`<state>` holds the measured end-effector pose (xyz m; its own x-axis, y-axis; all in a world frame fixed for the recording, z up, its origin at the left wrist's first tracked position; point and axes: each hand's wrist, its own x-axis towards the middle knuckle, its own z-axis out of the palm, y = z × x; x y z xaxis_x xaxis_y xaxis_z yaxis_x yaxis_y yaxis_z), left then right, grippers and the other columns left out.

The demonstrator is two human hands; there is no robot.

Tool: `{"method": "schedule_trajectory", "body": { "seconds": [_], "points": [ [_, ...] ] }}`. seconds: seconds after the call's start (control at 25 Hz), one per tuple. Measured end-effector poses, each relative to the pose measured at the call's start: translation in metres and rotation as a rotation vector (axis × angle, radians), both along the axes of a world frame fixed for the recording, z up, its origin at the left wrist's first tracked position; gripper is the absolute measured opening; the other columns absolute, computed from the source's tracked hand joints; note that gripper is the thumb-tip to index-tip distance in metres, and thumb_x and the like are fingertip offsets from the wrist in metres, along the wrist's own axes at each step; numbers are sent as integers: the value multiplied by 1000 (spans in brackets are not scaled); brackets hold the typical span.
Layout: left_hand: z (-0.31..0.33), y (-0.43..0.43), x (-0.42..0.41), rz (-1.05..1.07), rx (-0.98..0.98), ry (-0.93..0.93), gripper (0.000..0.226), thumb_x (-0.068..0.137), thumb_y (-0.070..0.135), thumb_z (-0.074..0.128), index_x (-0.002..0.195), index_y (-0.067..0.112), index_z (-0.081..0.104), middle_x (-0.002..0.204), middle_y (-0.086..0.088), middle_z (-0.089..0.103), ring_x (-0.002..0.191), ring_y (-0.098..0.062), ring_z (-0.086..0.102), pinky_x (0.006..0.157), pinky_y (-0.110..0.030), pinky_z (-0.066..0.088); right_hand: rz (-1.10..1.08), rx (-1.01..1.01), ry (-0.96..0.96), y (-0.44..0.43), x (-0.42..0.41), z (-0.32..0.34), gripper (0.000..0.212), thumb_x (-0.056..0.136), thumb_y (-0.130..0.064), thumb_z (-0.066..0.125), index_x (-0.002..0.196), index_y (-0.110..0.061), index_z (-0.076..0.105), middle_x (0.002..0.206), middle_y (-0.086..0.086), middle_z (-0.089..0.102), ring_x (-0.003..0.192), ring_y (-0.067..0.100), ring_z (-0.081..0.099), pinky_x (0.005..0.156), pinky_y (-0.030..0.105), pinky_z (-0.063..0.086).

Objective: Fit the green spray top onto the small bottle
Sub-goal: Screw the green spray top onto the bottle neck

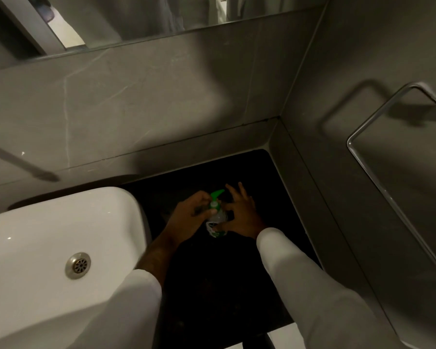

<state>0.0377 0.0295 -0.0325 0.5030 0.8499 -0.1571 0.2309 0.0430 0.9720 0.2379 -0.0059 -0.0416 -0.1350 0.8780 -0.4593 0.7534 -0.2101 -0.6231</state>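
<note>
curling fingers round the green spray top, left hand holds it; right hand pinches the small bottle.

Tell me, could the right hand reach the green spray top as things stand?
Probably yes: the right hand holds the small bottle just below the green spray top, and nothing lies between, though the left hand grips the top's base.

Two hands, one bottle, one green spray top, one basin, perhaps one rail
</note>
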Motion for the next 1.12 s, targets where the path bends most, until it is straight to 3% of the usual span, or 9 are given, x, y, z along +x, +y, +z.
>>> {"method": "schedule_trajectory", "body": {
  "seconds": [0.16,0.32,0.4,0.48,0.56,0.64,0.8,0.96,1.12],
  "points": [
    [-4,-11,0,-7,-40,-28,36,93,2,69,106,36,67,110,6,73,103,-8,69,87,-21,54,-28,-43,-25,-1,0,4,72,76,-52,84,142,-29,65,178,-5,-3,164,35,-13,131,59,4],
    [3,-13,12,174,294,239,19,80,25,85,93,21,72,91,8,65,85,3,64,73,-10,47,-178,-122,24,-2,-6,8,105,70,-47,90,160,-34,38,177,-2,-6,164,38,-3,132,57,14],
    [8,-12,13,195,332,292,17,81,26,84,92,18,74,88,7,70,81,4,64,70,-16,49,-235,-117,68,-4,-6,7,111,68,-43,93,161,-37,33,177,0,-6,164,39,1,131,57,17],
    [10,-11,10,156,215,192,23,85,17,81,107,17,75,101,3,75,93,-4,70,81,-26,58,-175,-101,42,-4,-3,3,100,69,-46,92,157,-36,44,178,-1,-5,164,39,-1,131,58,15],
    [12,-14,7,100,27,38,42,90,3,74,129,14,64,115,2,73,106,-7,70,88,-23,57,-64,-64,-26,-3,1,-1,75,73,-52,87,142,-35,63,178,-4,-1,165,37,-6,131,58,10],
    [13,-16,7,75,-51,12,49,91,-1,71,136,12,57,121,1,70,111,-7,67,89,-21,55,-51,-58,-39,-2,2,-5,71,73,-54,86,139,-36,66,178,-4,0,165,35,-6,131,58,9],
    [14,-9,12,2,275,285,15,84,13,81,98,14,77,96,-2,74,91,-13,69,79,-32,56,-134,-71,13,-2,0,-7,85,70,-48,90,148,-34,58,178,-1,-2,165,37,-5,132,57,12],
    [13,-12,20,124,421,432,25,75,19,88,97,14,77,93,-1,74,92,-15,57,77,-23,44,-108,-38,-2,-3,0,-4,74,73,-46,89,141,-31,65,177,-3,3,165,35,-3,131,56,14],
    [4,-27,26,338,372,424,28,72,22,89,96,19,76,87,18,61,89,-1,48,72,-2,36,-165,-54,34,-6,-2,0,79,71,-43,91,143,-32,62,177,1,2,165,36,2,131,55,17]
  ]
}}
